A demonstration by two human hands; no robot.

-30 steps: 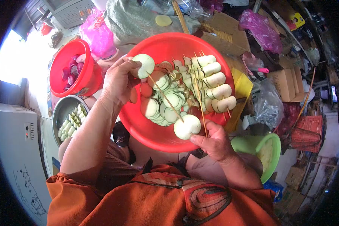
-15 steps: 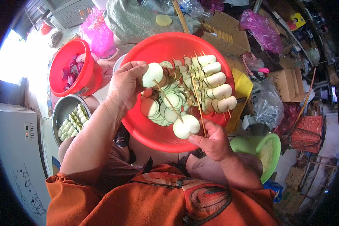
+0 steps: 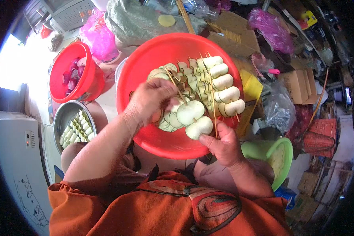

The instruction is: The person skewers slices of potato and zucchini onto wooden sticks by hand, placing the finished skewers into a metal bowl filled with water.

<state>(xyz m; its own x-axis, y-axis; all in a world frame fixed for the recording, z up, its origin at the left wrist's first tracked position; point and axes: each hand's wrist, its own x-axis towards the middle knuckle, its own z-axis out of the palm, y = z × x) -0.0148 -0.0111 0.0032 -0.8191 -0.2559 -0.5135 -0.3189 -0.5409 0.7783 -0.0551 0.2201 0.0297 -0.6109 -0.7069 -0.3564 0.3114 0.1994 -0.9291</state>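
Note:
A large red basin (image 3: 167,147) sits in front of me with loose pale-green slices (image 3: 170,120) and several filled skewers (image 3: 229,94) in it. My right hand (image 3: 224,143) is closed on the lower end of a skewer with two slices (image 3: 190,113) threaded on it. One slice lies against my thumb. A bare stick (image 3: 213,102) stands upright from the same hand. My left hand (image 3: 158,96) is beside the upper part of the threaded skewer, its fingers bent and blurred; whether they hold anything is unclear.
A red bucket (image 3: 93,80) of purple pieces stands at the upper left, above a metal bowl (image 3: 59,118) of filled skewers. A green tub (image 3: 289,157) is at the lower right. Cardboard (image 3: 297,84) and plastic bags (image 3: 271,31) lie at the right.
The slice that was in my left hand is now on the skewer, above the first one. My left hand has moved right and down, and the skewer tilts more upright.

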